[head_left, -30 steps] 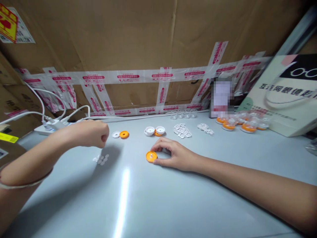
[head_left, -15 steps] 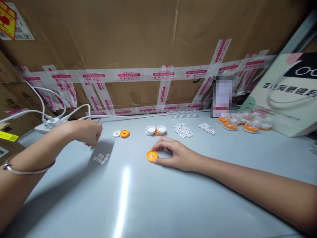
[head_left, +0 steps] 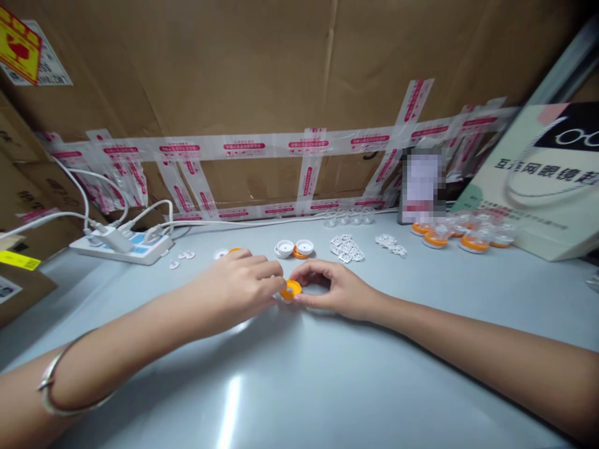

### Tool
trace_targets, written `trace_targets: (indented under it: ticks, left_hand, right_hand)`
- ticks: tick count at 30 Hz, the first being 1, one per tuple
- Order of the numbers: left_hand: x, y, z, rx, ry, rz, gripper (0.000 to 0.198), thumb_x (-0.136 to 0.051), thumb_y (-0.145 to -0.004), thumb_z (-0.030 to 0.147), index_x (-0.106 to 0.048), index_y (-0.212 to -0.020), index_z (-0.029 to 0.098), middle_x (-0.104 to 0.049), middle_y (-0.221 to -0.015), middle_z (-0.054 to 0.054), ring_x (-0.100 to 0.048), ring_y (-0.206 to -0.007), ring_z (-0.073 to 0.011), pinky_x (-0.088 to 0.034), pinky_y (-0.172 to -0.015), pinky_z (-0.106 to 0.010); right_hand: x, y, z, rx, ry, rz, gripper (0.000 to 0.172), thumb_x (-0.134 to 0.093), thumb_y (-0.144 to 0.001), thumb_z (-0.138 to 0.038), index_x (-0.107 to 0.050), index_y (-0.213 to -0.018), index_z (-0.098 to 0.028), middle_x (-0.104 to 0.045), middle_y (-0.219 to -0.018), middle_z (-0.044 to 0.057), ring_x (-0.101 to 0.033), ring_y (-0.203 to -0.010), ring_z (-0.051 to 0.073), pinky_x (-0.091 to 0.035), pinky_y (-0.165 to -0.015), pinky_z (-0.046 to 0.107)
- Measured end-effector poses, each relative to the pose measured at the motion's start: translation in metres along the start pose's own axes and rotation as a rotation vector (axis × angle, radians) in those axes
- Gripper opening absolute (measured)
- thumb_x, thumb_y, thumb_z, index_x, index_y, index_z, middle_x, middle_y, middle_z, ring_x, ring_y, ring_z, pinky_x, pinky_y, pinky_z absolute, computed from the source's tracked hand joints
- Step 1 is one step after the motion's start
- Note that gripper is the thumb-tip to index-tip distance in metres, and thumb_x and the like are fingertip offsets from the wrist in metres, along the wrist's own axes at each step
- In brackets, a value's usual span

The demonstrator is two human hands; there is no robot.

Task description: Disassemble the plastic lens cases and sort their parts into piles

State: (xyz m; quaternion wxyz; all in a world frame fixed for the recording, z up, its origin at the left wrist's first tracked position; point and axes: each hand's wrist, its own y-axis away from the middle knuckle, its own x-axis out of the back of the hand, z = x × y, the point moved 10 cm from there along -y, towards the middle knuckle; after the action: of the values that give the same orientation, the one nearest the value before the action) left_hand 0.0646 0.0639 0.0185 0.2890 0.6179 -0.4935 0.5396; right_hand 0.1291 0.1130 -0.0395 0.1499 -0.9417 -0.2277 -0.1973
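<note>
My right hand [head_left: 337,290] grips the right edge of a small round orange plastic cap [head_left: 294,288] between thumb and fingers, on or just above the table. My left hand [head_left: 248,284] is at the cap's left side, its fingers pinched together over the rim. What those fingers hold is hidden; something small and pale shows near the fingertips. Behind my left hand, a white ring [head_left: 219,254] and part of an orange ring [head_left: 236,251] are visible. Further back lie white round caps [head_left: 304,247] stacked on orange ones.
Small white pegs [head_left: 186,255] lie near a power strip [head_left: 145,248] with cables. White lattice pieces [head_left: 346,247] and clear domes [head_left: 349,217] lie at the back. Finished-looking orange-and-clear units [head_left: 475,240], a phone [head_left: 421,187] and a printed box [head_left: 528,187] stand right. Taped cardboard [head_left: 262,81] forms the back.
My left hand has moved right from beside the power strip to the orange cap. The right hand still holds the cap, which is now slightly tilted. My left arm covers the small white discs.
</note>
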Motion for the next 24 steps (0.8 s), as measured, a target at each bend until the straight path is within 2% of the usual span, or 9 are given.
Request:
trace_targets:
  ticks: [4, 7, 9, 11, 14, 16, 19, 24]
  left_hand:
    - [-0.007, -0.001, 0.011, 0.003, -0.045, 0.061, 0.022, -0.043, -0.088, 0.019, -0.06, -0.075, 0.016, -0.062, -0.069, -0.002, -0.056, -0.061, -0.0143, -0.037, -0.059, -0.027]
    - [-0.001, -0.001, 0.005, -0.001, -0.085, 0.072, 0.025, -0.04, -0.089, 0.019, -0.06, -0.074, 0.016, -0.062, -0.068, -0.002, -0.056, -0.059, -0.0139, -0.036, -0.059, -0.027]
    - [0.002, 0.001, -0.016, 0.074, -0.138, 0.011, 0.024, -0.041, -0.088, 0.022, -0.061, -0.075, 0.017, -0.063, -0.07, -0.003, -0.056, -0.06, -0.0141, -0.036, -0.059, -0.027]
    - [0.001, 0.01, -0.051, 0.222, -0.2, -0.116, 0.023, -0.044, -0.086, 0.023, -0.061, -0.073, 0.018, -0.064, -0.07, -0.003, -0.057, -0.061, -0.0148, -0.036, -0.059, -0.026]
    - [-0.012, 0.034, -0.107, 0.478, -0.253, -0.383, 0.021, -0.045, -0.081, 0.023, -0.062, -0.07, 0.018, -0.066, -0.074, -0.004, -0.06, -0.065, -0.0179, -0.035, -0.055, -0.026]
    - [-0.023, 0.049, -0.13, 0.591, -0.259, -0.517, 0.022, -0.044, -0.08, 0.023, -0.062, -0.07, 0.018, -0.067, -0.078, -0.006, -0.062, -0.071, -0.0211, -0.035, -0.053, -0.026]
    - [-0.036, 0.057, -0.141, 0.634, -0.252, -0.593, 0.023, -0.042, -0.079, 0.023, -0.063, -0.073, 0.019, -0.068, -0.081, -0.007, -0.063, -0.076, -0.0243, -0.038, -0.056, -0.027]
    - [-0.05, 0.057, -0.143, 0.606, -0.253, -0.597, 0.022, -0.043, -0.077, 0.021, -0.065, -0.078, 0.02, -0.068, -0.082, -0.008, -0.063, -0.078, -0.0258, -0.041, -0.062, -0.03]
  right_hand:
    - [0.001, 0.0, 0.001, -0.012, -0.04, -0.004, 0.022, -0.068, -0.068, -0.026, -0.061, -0.086, -0.017, -0.063, -0.087, 0.003, -0.056, -0.081, 0.014, -0.045, -0.078, 0.03]
    - [0.004, -0.001, 0.005, -0.038, -0.076, 0.017, 0.03, -0.07, -0.065, -0.03, -0.06, -0.091, -0.017, -0.062, -0.089, 0.003, -0.056, -0.082, 0.015, -0.044, -0.079, 0.031]
    - [0.005, -0.002, 0.009, -0.06, -0.09, 0.038, 0.042, -0.072, -0.064, -0.033, -0.058, -0.101, -0.017, -0.061, -0.09, 0.003, -0.055, -0.083, 0.015, -0.044, -0.079, 0.032]
    - [0.006, -0.003, 0.011, -0.067, -0.073, 0.043, 0.046, -0.07, -0.067, -0.032, -0.055, -0.107, -0.017, -0.059, -0.091, 0.004, -0.054, -0.082, 0.014, -0.043, -0.078, 0.031]
    - [0.005, -0.003, 0.012, -0.074, -0.014, 0.039, 0.033, -0.061, -0.075, -0.027, -0.055, -0.106, -0.016, -0.059, -0.09, 0.004, -0.053, -0.08, 0.013, -0.042, -0.076, 0.03]
    - [0.006, -0.003, 0.011, -0.07, 0.011, 0.043, 0.028, -0.057, -0.078, -0.024, -0.056, -0.104, -0.016, -0.059, -0.089, 0.004, -0.053, -0.079, 0.013, -0.042, -0.074, 0.029]
    - [0.007, -0.003, 0.008, -0.054, 0.023, 0.048, 0.023, -0.054, -0.078, -0.022, -0.057, -0.101, -0.016, -0.059, -0.087, 0.003, -0.054, -0.079, 0.013, -0.042, -0.075, 0.028]
    - [0.007, -0.002, 0.007, -0.054, 0.048, 0.059, 0.019, -0.053, -0.078, -0.02, -0.058, -0.097, -0.016, -0.059, -0.085, 0.003, -0.054, -0.078, 0.013, -0.042, -0.074, 0.027]
